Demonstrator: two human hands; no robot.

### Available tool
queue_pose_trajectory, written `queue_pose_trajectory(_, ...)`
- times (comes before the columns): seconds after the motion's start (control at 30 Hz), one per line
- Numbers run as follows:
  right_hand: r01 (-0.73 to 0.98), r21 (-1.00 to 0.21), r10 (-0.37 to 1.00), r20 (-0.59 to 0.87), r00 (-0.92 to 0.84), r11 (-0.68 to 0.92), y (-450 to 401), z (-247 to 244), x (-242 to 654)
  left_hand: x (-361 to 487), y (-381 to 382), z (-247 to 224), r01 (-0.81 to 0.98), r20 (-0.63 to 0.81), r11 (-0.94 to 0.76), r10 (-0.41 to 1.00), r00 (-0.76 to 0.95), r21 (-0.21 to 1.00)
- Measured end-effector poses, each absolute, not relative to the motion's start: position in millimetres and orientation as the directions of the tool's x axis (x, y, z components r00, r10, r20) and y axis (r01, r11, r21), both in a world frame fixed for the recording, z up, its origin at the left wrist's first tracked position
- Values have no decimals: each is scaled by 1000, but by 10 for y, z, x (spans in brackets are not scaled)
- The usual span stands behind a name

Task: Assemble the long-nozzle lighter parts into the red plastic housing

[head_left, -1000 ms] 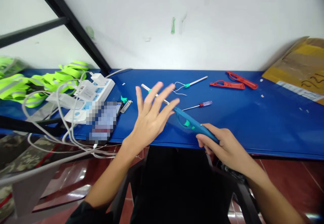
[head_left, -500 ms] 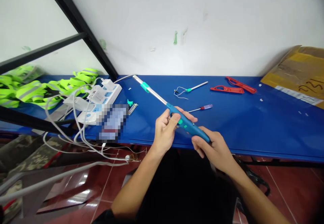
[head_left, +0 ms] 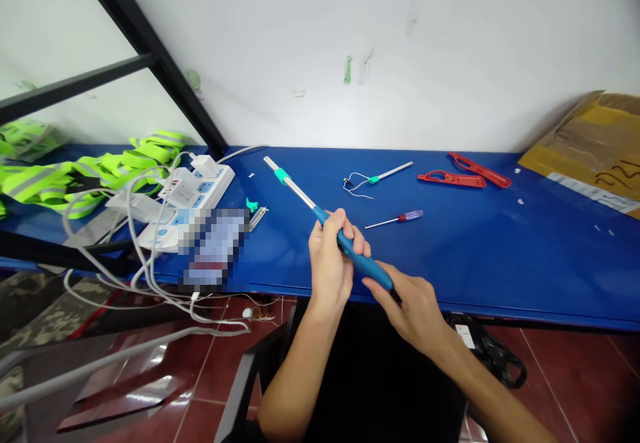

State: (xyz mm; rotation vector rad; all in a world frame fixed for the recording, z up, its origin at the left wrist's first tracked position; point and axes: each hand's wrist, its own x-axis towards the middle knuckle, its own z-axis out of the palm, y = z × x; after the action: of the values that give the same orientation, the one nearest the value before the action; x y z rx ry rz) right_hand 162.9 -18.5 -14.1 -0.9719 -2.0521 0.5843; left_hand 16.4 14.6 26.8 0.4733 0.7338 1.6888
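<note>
White wall behind, blue table across the head view, cardboard box at far right. Change over the last second: left hand was spread beside the metal tube, then fingered the green trigger area; now its grip is wrapped around the blue lighter at mid-body. Right hand grips the rear end throughout. Meaning for the work: lighter is held at two points, so looks well steadied. Trigger is mostly covered by the left hand; can't tell if it's pressed.

Lighter is above the near table edge, metal tube angled up-left, green collar near its tip. Parts beyond the hands: screwdriver, loose tube with wires, red handle halves touching or overlapping. Left side: phone, beside the power strip. None of those is in either hand.
</note>
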Motion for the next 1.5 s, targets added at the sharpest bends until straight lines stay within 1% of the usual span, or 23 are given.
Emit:
queue_pose_trajectory(0.07, 433, -653, 779, 460, -426, 621, -196, -183, 1618, 201, 146, 261, -721, -112, -146, 948, -297, 677)
queue_pose_trajectory(0.13, 433, -652, 778, 458, -430, 623, -198, -189, 1623, 181, 138, 243, -709, -95, -132, 958, -271, 693)
queue_pose_trajectory(0.23, 431, -671, 794, 448, -412, 603, -188, -136, 1660, -4, 149, 243, -620, 21, -96, 992, -127, 779)
queue_pose_trajectory(0.27, 423, -689, 801, 433, -413, 589, -183, -111, 1676, -106, 167, 257, -571, 81, -105, 994, -67, 814)
queue_pose_trajectory(0.3, 408, -710, 808, 412, -422, 575, -178, -85, 1691, -222, 193, 278, -545, 136, -151, 988, -69, 825)
queue_pose_trajectory(0.4, 342, -780, 816, 344, -464, 523, -166, -22, 1722, -590, 305, 343, -462, 233, -331, 938, -257, 823)
queue_pose_trajectory(0.47, 312, -811, 822, 320, -471, 495, -159, -2, 1726, -773, 370, 344, -415, 264, -407, 895, -359, 814)
queue_pose_trajectory(0.57, 291, -850, 839, 271, -472, 439, -146, -4, 1723, -837, 390, 252, -393, 248, -431, 866, -435, 812)
queue_pose_trajectory(0.63, 278, -873, 846, 236, -477, 400, -137, -22, 1729, -729, 343, 158, -399, 236, -408, 879, -414, 821)
queue_pose_trajectory(0.73, 261, -893, 853, 211, -476, 367, -124, -57, 1764, -455, 241, 39, -455, 192, -319, 933, -304, 831)
queue_pose_trajectory(0.83, 232, -924, 870, 169, -463, 303, -113, -76, 1805, -262, 187, 2, -485, 117, -271, 938, -325, 832)
queue_pose_trajectory(0.93, 239, -929, 879, 150, -453, 282, -98, -73, 1818, -232, 174, 43, -440, 117, -259, 939, -324, 860)
queue_pose_trajectory(1.0, 281, -899, 879, 191, -438, 336, -89, -73, 1799, -240, 144, 75, -406, 144, -258, 946, -292, 877)
queue_pose_trajectory(1.07, 349, -832, 875, 293, -385, 432, -87, -94, 1756, -214, 85, 76, -362, 187, -271, 950, -249, 892)
queue_pose_trajectory(1.17, 487, -635, 798, 525, -297, 599, -117, -157, 1650, -97, -29, 10, -371, 222, -272, 960, -172, 888)
queue_pose_trajectory(1.23, 567, -473, 715, 610, -342, 674, -156, -189, 1582, -11, -88, -45, -445, 172, -205, 978, -115, 872)
queue_pose_trajectory(1.3, 581, -352, 652, 604, -458, 734, -181, -183, 1572, 36, -113, -69, -526, 90, -128, 991, -97, 841)
queue_pose_trajectory(1.33, 571, -325, 634, 589, -502, 754, -175, -161, 1610, 38, -112, -64, -566, 54, -111, 992, -117, 817)
queue_pose_trajectory(1.37, 569, -317, 629, 586, -511, 758, -150, -129, 1690, 26, -103, -49, -607, 18, -105, 989, -148, 788)
queue_pose_trajectory(1.4, 590, -332, 647, 600, -471, 737, -101, -88, 1819, 3, -89, -27, -644, -18, -105, 983, -181, 757)
queue_pose_trajectory(1.43, 646, -355, 684, 629, -370, 676, -27, -44, 2004, -25, -72, -1, -676, -56, -103, 976, -210, 729)
queue_pose_trajectory(1.47, 728, -379, 720, 658, -222, 571, 71, 1, 2245, -54, -55, 24, -700, -100, -90, 969, -225, 709)
queue_pose_trajectory(1.5, 804, -413, 746, 664, -56, 428, 188, 43, 2540, -79, -40, 45, -715, -141, -67, 963, -228, 696)
